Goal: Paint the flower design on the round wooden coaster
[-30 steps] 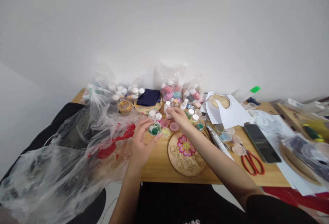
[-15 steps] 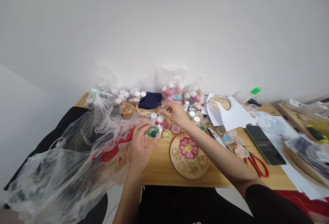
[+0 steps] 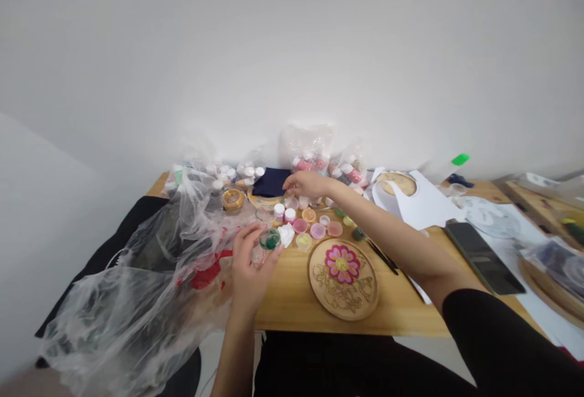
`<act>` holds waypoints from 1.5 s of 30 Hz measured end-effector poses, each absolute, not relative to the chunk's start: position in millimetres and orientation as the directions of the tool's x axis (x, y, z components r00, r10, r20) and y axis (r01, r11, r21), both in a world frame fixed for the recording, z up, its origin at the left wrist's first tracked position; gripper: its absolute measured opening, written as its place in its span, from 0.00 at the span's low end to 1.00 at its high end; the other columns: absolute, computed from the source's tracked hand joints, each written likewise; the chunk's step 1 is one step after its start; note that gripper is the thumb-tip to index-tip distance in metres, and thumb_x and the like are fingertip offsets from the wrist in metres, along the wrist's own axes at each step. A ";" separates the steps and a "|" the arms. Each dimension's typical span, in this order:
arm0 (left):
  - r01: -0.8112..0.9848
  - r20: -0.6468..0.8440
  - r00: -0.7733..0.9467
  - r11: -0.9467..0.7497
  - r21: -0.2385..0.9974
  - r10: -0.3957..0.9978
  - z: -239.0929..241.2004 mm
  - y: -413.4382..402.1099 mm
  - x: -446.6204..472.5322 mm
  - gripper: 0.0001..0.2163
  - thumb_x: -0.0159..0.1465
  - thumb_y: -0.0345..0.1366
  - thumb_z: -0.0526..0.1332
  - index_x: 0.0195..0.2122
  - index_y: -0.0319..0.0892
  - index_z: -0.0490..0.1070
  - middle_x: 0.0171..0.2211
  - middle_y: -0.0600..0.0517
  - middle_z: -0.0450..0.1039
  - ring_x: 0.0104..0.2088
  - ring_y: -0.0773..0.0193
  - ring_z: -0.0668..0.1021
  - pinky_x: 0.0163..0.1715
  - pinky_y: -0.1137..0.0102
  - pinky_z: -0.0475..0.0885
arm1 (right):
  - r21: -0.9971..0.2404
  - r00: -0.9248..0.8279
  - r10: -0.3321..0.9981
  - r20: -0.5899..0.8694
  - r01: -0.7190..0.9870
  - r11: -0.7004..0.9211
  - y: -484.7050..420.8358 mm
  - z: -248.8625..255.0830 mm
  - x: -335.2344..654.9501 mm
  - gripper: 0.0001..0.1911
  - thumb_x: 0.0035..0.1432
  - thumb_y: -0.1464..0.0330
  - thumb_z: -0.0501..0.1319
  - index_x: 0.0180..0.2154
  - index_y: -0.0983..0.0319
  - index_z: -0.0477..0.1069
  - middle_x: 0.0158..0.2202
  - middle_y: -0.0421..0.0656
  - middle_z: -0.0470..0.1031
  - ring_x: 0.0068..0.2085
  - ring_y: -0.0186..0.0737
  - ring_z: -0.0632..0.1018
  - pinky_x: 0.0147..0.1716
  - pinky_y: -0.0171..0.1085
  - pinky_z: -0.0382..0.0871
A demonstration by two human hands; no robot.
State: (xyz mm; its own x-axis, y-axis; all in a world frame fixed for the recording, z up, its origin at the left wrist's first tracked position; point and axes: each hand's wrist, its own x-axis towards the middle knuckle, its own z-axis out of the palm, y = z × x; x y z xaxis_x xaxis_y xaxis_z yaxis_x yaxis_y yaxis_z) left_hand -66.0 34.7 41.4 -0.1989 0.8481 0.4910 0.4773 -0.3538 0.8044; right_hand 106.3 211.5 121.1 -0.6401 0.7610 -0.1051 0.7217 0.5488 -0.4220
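My left hand pinches a small clear pot of green glitter just above the wooden table. My right hand reaches far back over a row of small pots, fingers curled beside a dark blue cloth; what it holds, if anything, is hidden. A round wooden disc with a pink flower lies near the front edge, right of my left hand.
A big crumpled clear plastic bag spills off the table's left side. Bags of bead bottles stand against the wall. White paper, a dark phone and more wooden rounds lie to the right.
My right hand has moved from the small pots near the disc back toward the blue cloth and bottle bags. My left hand has kept the green pot almost still.
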 end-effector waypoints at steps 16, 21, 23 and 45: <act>0.397 0.448 -0.093 -0.379 0.836 0.889 35.7 38.6 -52.8 0.16 0.58 0.39 0.68 0.47 0.45 0.74 0.49 0.47 0.73 0.52 0.57 0.75 0.51 0.61 0.73 | -0.469 -0.090 0.981 0.173 0.868 0.162 32.9 155.6 295.4 0.15 0.62 0.60 0.54 0.41 0.58 0.76 0.41 0.45 0.81 0.41 0.45 0.80 0.40 0.45 0.73; 0.391 0.418 -0.048 -0.368 0.844 0.907 34.0 36.6 -37.9 0.15 0.57 0.40 0.69 0.45 0.45 0.75 0.47 0.47 0.74 0.51 0.58 0.75 0.48 0.64 0.73 | -0.485 0.214 0.977 -0.027 0.852 -0.200 -42.6 98.0 322.7 0.11 0.59 0.62 0.57 0.35 0.55 0.77 0.36 0.44 0.81 0.35 0.45 0.80 0.35 0.45 0.74; 0.395 0.386 -0.037 -0.341 0.853 0.922 32.0 33.9 -35.2 0.15 0.56 0.41 0.69 0.44 0.45 0.75 0.48 0.46 0.74 0.51 0.57 0.75 0.47 0.64 0.74 | -0.498 0.198 0.977 -0.079 0.841 -0.211 -51.9 74.6 314.4 0.09 0.57 0.65 0.58 0.33 0.57 0.78 0.33 0.44 0.81 0.32 0.42 0.80 0.32 0.41 0.74; 0.166 -0.053 -0.016 0.055 0.985 0.998 38.3 26.8 -21.8 0.21 0.45 0.39 0.75 0.40 0.42 0.75 0.40 0.48 0.80 0.41 0.61 0.81 0.44 0.67 0.77 | -0.446 0.390 0.921 0.013 0.826 -0.344 -45.2 32.4 309.2 0.10 0.56 0.65 0.58 0.32 0.60 0.78 0.29 0.45 0.76 0.32 0.42 0.77 0.28 0.36 0.64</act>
